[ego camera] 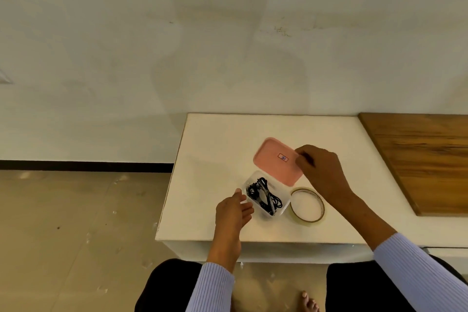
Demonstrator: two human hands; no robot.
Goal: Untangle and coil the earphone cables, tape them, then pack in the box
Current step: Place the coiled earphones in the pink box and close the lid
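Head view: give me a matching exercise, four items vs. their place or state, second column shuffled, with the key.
Column 1
1. pink lid
2. black earphone cables
3. tape roll
4. left hand

Column 2
A. fingers extended at the near-left side of the clear box
B. lying flat on the white table, just right of the box
C. off the box, far edge pinched by the right hand
D. bundled inside the box

Pairs: 1-C, 2-D, 3-B, 4-A
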